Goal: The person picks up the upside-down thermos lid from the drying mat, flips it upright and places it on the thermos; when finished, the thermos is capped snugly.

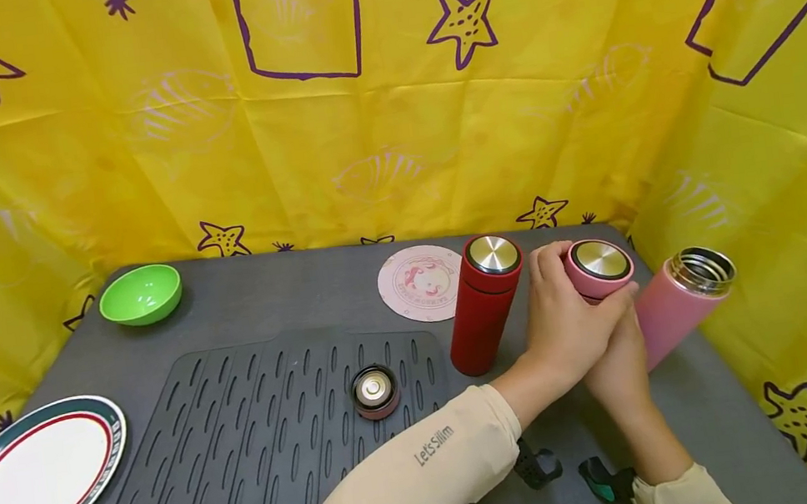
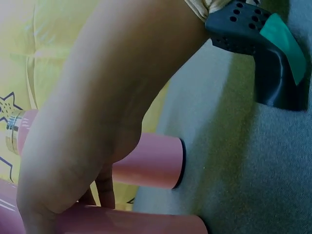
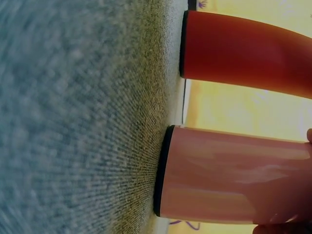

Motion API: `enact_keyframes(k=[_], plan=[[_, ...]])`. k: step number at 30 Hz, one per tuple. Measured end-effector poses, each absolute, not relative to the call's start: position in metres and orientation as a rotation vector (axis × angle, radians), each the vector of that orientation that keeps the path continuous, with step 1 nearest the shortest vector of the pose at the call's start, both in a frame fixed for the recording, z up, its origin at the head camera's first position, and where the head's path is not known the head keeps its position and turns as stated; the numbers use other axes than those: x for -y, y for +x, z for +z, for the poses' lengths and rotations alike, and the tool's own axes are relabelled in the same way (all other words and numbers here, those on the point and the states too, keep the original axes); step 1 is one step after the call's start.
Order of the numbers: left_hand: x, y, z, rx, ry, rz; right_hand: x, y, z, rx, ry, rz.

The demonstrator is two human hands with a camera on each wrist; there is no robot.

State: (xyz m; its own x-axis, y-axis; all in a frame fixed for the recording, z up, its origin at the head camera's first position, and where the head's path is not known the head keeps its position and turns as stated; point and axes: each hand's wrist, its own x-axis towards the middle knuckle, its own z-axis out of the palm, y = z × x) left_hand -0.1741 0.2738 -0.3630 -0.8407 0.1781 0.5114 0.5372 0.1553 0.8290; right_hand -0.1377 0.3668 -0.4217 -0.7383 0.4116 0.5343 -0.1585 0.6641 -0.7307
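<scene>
A pink thermos with a steel-topped lid (image 1: 601,260) stands upright on the table, its body (image 3: 229,175) plain in the right wrist view. My left hand (image 1: 566,320) grips it just under the lid, fingers on the far left side and thumb across the front. Lower down, my right hand (image 1: 619,360) holds the body, partly hidden behind the left. Just right of the hands is an open pink thermos (image 1: 675,307) with a bare steel neck. On the left stands a red thermos (image 1: 482,309) with its lid on.
A loose lid (image 1: 374,392) lies upside down on the grey ribbed mat (image 1: 267,437). Behind the red thermos lies a round pink coaster (image 1: 418,284). A green bowl (image 1: 142,295) is at the back left, a rimmed plate (image 1: 46,481) at the front left. Yellow cloth (image 1: 330,143) surrounds the table.
</scene>
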Motion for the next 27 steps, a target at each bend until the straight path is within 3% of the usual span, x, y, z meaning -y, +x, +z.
enact_keyframes(k=[18, 27], plan=[[-0.269, -0.175, -0.362, 2.153, -0.765, -1.747, -0.367, -0.137, -0.418, 2.210, -0.186, 1.000], [-0.261, -0.170, -0.352, 2.316, -0.935, -1.403, -0.360, -0.136, -0.419, 2.224, 0.035, 0.776]])
